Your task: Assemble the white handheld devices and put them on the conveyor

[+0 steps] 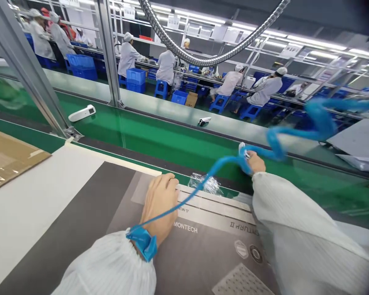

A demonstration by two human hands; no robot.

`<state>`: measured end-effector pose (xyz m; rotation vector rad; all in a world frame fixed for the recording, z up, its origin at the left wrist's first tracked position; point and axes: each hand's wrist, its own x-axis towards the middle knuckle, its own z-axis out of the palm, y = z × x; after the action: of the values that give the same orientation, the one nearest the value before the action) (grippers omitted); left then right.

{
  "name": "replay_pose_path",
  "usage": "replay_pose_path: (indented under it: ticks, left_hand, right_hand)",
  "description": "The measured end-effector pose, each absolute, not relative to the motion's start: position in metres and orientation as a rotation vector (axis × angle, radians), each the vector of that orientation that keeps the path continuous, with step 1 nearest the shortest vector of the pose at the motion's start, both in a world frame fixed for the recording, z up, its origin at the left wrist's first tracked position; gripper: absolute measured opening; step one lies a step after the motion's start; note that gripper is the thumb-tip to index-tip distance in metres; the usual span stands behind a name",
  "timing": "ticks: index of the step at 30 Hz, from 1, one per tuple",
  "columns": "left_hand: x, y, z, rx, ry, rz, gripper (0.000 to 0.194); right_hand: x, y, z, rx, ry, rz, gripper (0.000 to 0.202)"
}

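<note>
My left hand (161,203) lies palm down on a dark grey printed cardboard sheet (110,229) marked MONTECH, its fingers at the sheet's far edge. Around that wrist is a blue wrist strap (144,242), and its blue coiled cord (218,166) runs across to the right. My right hand (256,163) reaches over the green conveyor belt (160,139), its fingers closed round a white device (241,148), mostly hidden by the hand and cord. Beside the sheet's edge, between my hands, lies a small heap of clear plastic (211,185).
A white handheld device (82,113) and a smaller white-and-black one (204,121) lie across the belt. Metal posts (108,53) rise from its edge. Brown cardboard (15,155) lies at left. A metal hose (199,57) hangs overhead. Several people in white coats sit or stand beyond.
</note>
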<state>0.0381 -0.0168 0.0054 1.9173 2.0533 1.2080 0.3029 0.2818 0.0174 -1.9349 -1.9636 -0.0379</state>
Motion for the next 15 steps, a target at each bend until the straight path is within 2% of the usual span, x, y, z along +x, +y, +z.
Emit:
replay_pose_path:
  ticks: [3,6,9,12,15]
  left_hand:
    - [0.039,-0.017,0.003,1.867,2.04,1.251,0.02]
    - [0.039,-0.017,0.006,1.874,1.999,1.281,0.02]
    - [0.041,-0.019,0.016,1.874,1.923,1.355,0.022]
    - [0.046,-0.024,0.03,1.886,1.85,1.421,0.035]
    - [0.051,-0.029,0.04,1.895,1.733,1.358,0.039]
  right_hand:
    - [0.291,0.276,0.014,-1.947,-1.82,0.173,0.036]
    - [0.282,0.247,0.027,-1.773,-1.816,0.398,0.037]
    - [0.276,0.194,0.051,-1.373,-1.854,0.871,0.039]
    - [0.269,0.13,0.072,-1.0,-1.877,1.401,0.047]
    - [0.26,0.078,0.076,-0.896,-1.932,1.606,0.045]
